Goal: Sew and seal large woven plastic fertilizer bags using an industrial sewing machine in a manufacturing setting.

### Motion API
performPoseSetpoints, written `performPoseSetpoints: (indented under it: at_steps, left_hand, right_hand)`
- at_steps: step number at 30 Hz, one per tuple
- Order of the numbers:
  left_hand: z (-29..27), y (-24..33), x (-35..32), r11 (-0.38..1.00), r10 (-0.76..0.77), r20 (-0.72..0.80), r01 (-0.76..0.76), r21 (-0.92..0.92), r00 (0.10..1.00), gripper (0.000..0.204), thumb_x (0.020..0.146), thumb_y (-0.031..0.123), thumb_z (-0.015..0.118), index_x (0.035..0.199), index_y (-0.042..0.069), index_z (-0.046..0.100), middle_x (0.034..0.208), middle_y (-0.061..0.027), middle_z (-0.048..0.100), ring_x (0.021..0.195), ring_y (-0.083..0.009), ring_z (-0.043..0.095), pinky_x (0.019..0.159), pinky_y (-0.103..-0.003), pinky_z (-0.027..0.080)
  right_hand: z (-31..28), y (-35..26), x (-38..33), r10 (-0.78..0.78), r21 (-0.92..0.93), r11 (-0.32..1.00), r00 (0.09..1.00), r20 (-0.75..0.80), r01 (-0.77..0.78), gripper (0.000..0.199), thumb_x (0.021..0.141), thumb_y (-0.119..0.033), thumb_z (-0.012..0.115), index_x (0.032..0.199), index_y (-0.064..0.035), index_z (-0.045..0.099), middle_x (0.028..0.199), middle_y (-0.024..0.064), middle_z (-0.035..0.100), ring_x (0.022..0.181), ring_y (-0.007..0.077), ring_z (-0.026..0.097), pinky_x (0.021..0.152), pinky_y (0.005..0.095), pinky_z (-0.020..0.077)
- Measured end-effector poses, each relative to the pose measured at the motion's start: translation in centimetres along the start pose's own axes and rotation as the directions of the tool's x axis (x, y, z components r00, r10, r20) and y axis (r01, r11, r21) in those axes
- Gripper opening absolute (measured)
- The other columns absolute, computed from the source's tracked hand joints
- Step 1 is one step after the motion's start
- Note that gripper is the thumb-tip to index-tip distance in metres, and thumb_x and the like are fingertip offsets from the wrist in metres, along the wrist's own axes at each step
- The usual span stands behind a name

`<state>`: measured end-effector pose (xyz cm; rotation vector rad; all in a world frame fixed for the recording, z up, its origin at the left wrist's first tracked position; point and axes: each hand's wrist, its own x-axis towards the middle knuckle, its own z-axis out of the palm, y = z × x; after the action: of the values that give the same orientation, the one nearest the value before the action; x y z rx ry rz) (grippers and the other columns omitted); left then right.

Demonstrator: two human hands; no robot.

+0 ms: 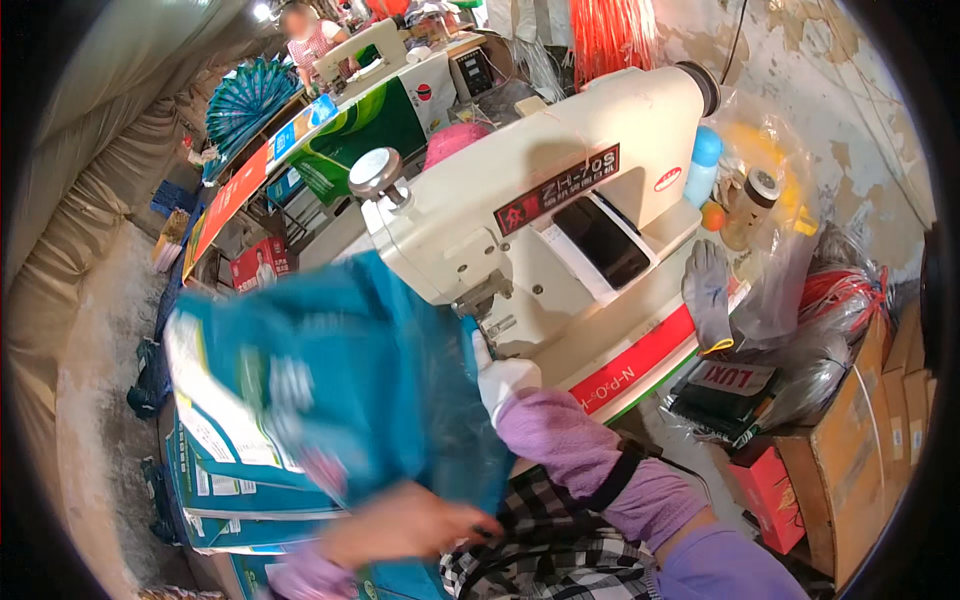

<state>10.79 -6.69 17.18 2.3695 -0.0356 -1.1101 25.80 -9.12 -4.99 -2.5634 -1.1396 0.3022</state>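
Observation:
A teal woven sack with white and yellow print hangs in front of the large cream sewing machine, smeared by motion. Its right edge reaches the presser foot. My right hand, in a white glove, grips that edge just beside the needle area, the index finger pointing up along the cloth. Lower down, my bare left hand is below the sack and blurred; a small dark thing shows at its fingers, too smeared to name. Whether those fingers hold anything is unclear.
More teal sacks are stacked below left. On the machine's bed lie a phone and a grey glove; a blue bottle and a jar stand behind. Cardboard boxes are at right. Another person sits far left.

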Motion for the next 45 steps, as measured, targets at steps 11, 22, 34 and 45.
performPoseSetpoints:
  at_steps: [11,22,34,45]
  left_hand:
    - [-3.1,-13.3,-21.3,0.677,0.320,-0.944,0.718,0.164,-0.086,0.030,0.098,0.018,0.043,0.106,-0.003,0.063,0.100,-0.0174,0.064,0.101,-0.0323,0.058,0.109,-0.052,0.030]
    - [-5.0,-10.2,-26.6,0.425,0.742,-0.662,0.835,0.348,-0.101,0.027,0.081,0.016,0.060,0.061,0.007,0.046,0.058,-0.0098,0.044,0.051,-0.0306,0.045,0.050,-0.040,0.031]
    - [4.7,-10.1,-10.7,0.929,-0.104,-0.971,0.327,-0.173,-0.217,0.021,0.086,0.003,0.062,0.106,0.002,0.067,0.104,-0.0159,0.069,0.094,-0.0308,0.067,0.082,-0.037,0.052]
    - [4.8,-20.2,16.3,0.757,-0.512,-0.844,-0.380,-0.531,0.161,0.050,0.101,0.022,0.053,0.145,0.002,0.041,0.150,-0.0194,0.042,0.140,-0.0343,0.037,0.118,-0.041,0.027]
  right_hand:
    - [-1.2,1.3,-3.4,-0.087,0.143,0.986,0.996,-0.017,0.088,0.055,0.091,-0.024,0.054,0.143,-0.0087,0.045,0.079,0.0120,0.072,0.063,0.0296,0.069,0.059,0.0454,0.0549]
    - [-11.2,-3.4,-12.1,-0.255,0.580,0.686,0.892,-0.374,0.440,0.025,0.087,-0.020,0.066,0.101,-0.0010,0.072,0.107,0.0146,0.071,0.104,0.0316,0.067,0.088,0.0425,0.0517]
    - [-0.4,1.9,-20.4,-0.569,0.865,0.280,0.797,-0.200,0.417,0.040,0.085,-0.022,0.067,0.123,-0.0113,0.062,0.123,0.0205,0.060,0.114,0.0388,0.058,0.097,0.0442,0.0477]
    - [-1.7,5.8,-19.8,-0.482,0.674,0.683,0.867,0.128,0.280,0.037,0.096,-0.035,0.056,0.077,-0.0044,0.066,0.072,0.0143,0.058,0.072,0.0349,0.061,0.065,0.0433,0.0480]
